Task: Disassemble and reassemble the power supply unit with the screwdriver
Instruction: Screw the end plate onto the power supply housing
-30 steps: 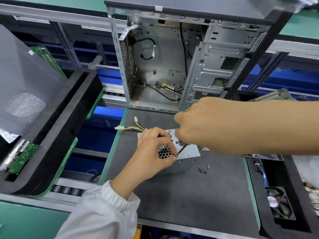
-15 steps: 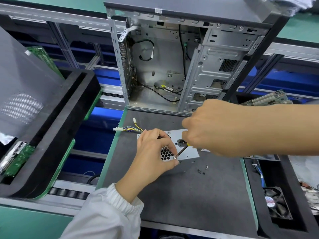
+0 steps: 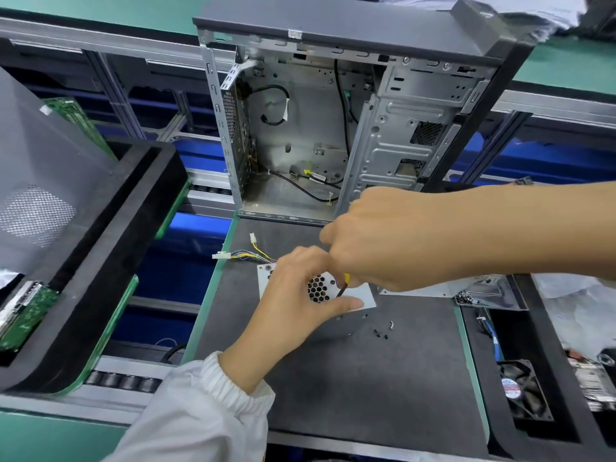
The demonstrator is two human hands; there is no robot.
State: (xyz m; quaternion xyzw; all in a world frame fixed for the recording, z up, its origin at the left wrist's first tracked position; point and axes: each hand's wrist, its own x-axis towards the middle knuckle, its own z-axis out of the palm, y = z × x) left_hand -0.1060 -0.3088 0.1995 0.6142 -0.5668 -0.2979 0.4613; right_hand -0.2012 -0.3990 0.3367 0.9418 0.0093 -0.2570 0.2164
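The silver power supply unit (image 3: 365, 294) lies on the dark mat, its honeycomb vent facing up and coloured wires (image 3: 248, 253) trailing off its far left corner. My left hand (image 3: 293, 295) rests on top of it, thumb pressed along its near edge. My right hand (image 3: 370, 241) is closed around a screwdriver (image 3: 343, 288); only a bit of yellow handle and the dark shaft show, with the tip down on the unit's top face beside the vent.
An open, empty computer case (image 3: 300, 135) stands just behind the unit. Loose black screws (image 3: 380, 333) lie on the grey mat (image 3: 350, 378) to the right. A black foam tray (image 3: 100, 255) with circuit boards sits left; a tray with a fan (image 3: 520, 391) sits right.
My right hand and the screwdriver have shifted a little over the unit, the shaft standing steeper now. My left hand stays on the unit. The view has drifted slightly.
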